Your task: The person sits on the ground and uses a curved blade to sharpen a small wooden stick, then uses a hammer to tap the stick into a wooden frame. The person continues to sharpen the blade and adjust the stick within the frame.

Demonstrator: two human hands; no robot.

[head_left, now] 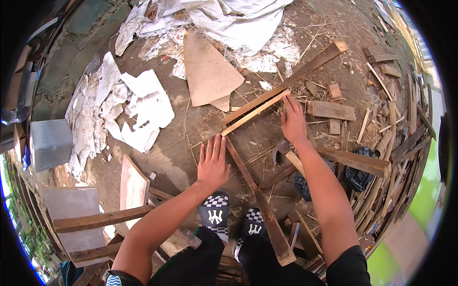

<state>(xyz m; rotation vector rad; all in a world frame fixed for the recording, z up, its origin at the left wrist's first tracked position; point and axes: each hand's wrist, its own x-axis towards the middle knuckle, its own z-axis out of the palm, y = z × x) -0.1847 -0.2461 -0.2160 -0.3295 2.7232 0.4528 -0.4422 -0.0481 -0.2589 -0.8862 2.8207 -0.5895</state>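
Note:
A thin pale wood strip (255, 113) lies alongside a longer brown wooden beam (291, 81) on the dirt floor. My left hand (213, 164) is open, its fingers stretched flat with their tips at the strip's left end. At the strip's right end, the outstretched fingers of my right hand (294, 121) touch it. Another brown wooden piece (257, 195) runs from near the strip's left end toward my feet. Below my right hand rests a hammer (280, 150), its handle partly hidden by my forearm.
Torn white sheeting (148, 102) and a brown board scrap (207, 71) lie beyond my hands. Wood offcuts (331, 110) and black plastic bags (359, 176) are at the right, beside piled planks. A grey box (51, 144) stands far left; more planks (102, 218) surround my legs.

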